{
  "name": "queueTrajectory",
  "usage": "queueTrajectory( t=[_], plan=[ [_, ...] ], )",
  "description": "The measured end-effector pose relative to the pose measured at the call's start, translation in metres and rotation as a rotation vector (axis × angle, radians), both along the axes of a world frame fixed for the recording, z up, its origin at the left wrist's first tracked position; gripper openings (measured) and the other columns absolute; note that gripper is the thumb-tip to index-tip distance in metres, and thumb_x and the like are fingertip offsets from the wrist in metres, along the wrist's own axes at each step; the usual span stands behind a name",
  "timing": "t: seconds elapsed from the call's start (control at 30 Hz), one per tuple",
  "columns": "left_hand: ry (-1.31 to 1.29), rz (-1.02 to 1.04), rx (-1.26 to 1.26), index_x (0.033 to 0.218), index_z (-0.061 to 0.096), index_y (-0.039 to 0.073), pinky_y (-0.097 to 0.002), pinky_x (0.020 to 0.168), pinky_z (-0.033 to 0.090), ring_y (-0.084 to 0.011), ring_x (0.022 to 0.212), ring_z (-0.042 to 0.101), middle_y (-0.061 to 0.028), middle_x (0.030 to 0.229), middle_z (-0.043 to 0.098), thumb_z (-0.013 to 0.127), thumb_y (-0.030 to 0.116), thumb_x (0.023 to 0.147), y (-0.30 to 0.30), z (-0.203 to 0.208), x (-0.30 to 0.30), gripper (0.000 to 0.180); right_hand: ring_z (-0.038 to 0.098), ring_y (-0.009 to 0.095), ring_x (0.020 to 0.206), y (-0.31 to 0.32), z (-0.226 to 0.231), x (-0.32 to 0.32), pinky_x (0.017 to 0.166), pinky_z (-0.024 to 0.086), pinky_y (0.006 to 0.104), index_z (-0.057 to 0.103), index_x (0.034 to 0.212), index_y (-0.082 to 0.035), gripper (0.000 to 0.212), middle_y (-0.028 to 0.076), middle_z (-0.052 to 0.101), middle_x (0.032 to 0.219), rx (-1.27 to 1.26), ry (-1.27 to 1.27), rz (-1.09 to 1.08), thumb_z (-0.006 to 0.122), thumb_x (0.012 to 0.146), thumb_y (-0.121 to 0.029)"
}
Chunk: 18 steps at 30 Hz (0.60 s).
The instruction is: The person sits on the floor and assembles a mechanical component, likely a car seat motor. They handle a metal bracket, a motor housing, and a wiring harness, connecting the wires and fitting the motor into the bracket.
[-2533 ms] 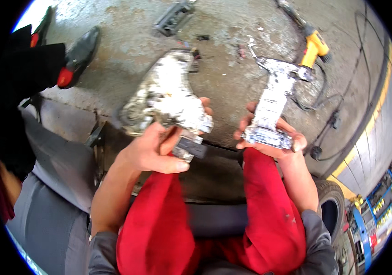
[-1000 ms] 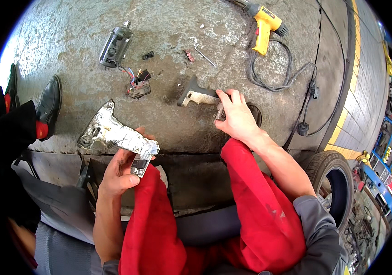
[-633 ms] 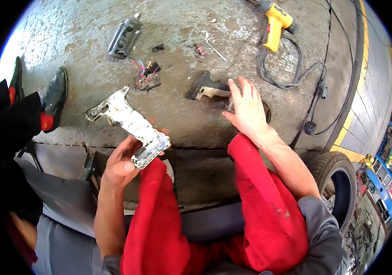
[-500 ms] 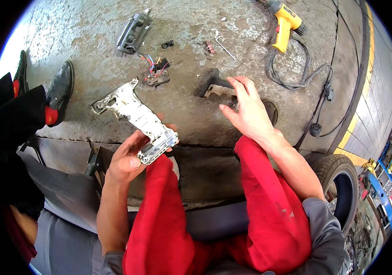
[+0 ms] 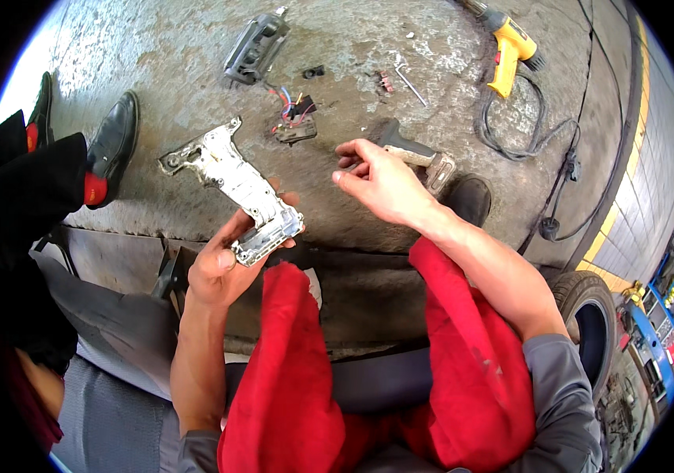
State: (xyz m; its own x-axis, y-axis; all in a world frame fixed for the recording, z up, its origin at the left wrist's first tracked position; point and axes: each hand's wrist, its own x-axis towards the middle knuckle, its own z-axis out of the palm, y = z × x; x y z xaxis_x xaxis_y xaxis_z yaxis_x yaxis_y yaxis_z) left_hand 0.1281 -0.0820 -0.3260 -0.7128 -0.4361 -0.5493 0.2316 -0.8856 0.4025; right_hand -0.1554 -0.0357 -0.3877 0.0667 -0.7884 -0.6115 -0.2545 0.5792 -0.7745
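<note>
My left hand (image 5: pixel 222 264) is closed around the lower end of a pale, drill-shaped tool housing half (image 5: pixel 238 177), whose hollow ribbed inside faces up. My right hand (image 5: pixel 388 185) hovers over the floor, thumb and fingers apart, some fingers partly curled, with nothing visible in it. Just beyond that hand lies a second dark and beige tool housing (image 5: pixel 435 165), partly covered by the hand. Ahead of the held housing, a trigger switch with coloured wires (image 5: pixel 296 130) rests on the concrete.
Farther off lie a grey case-like part (image 5: pixel 256 47), a small black piece (image 5: pixel 313 72), a red piece (image 5: pixel 385 82) and a hex key (image 5: pixel 412 85). A yellow heat gun (image 5: pixel 510 55) trails its cord at right. Another person's shoe (image 5: pixel 112 146) is at left, a tyre (image 5: pixel 589 323) at right.
My right hand has moved left off the housing on the floor, its fingers curling somewhat. The left hand still holds its housing half, barely shifted. The view has turned slightly.
</note>
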Motion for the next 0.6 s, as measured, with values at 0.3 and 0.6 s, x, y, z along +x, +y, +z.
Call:
queueTrajectory(
  t=[0.3, 0.6],
  plan=[
    [0.114, 0.120, 0.093, 0.165, 0.019, -0.005, -0.0466, 0.113, 0.044, -0.0454, 0.138, 0.053, -0.0281, 0.162, 0.039, 0.078, 0.049, 0.081, -0.003, -0.006, 0.010, 0.116, 0.069, 0.013, 0.097, -0.017, 0.000, 0.004, 0.089, 0.057, 0.0311, 0.058, 0.136, 0.003, 0.046, 0.010, 0.071, 0.118, 0.072, 0.079, -0.015, 0.071, 0.100, -0.022],
    [0.157, 0.099, 0.095, 0.164, 0.019, -0.006, -0.0459, 0.111, 0.044, -0.0425, 0.136, 0.055, -0.0287, 0.161, 0.037, 0.077, 0.053, 0.081, -0.005, -0.008, 0.011, 0.117, 0.073, 0.024, 0.101, -0.028, -0.015, 0.010, 0.091, 0.057, 0.0378, 0.054, 0.137, 0.005, 0.054, 0.022, 0.060, 0.136, 0.007, 0.133, -0.012, 0.073, 0.098, -0.027]
  ],
)
